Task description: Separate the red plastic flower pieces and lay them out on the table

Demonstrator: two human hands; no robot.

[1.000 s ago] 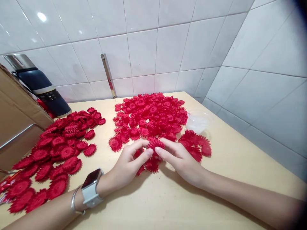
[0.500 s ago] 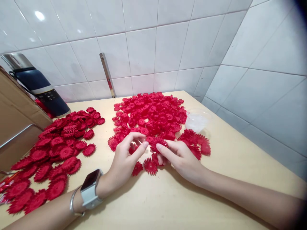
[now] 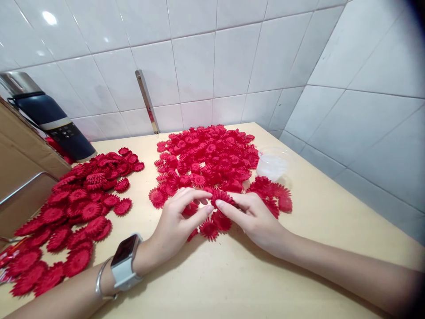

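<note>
Between the thumb and fingers of my right hand [image 3: 262, 221] is a red fabric flower [image 3: 222, 197] with fringed petals. My left hand [image 3: 184, 219], wearing a smartwatch [image 3: 126, 257] and a bangle, reaches in from the left. Its thumb and index tips stand apart at the flower's left edge; whether they touch it I cannot tell. Below the hands, a loose red flower [image 3: 209, 228] lies on the table, with others partly hidden. Behind them spreads a big heap of red flowers [image 3: 212, 153].
A second pile of red flowers [image 3: 78, 208] covers the left of the table [image 3: 212, 283]. Beyond it are a cardboard box [image 3: 26, 155] and a dark blue flask [image 3: 55, 119]. A clear plastic piece [image 3: 272, 164] lies right of the heap, near the tiled wall.
My left hand has moved slightly right, its fingertips closer to the held flower. My right hand stays nearly in place, still gripping the flower.
</note>
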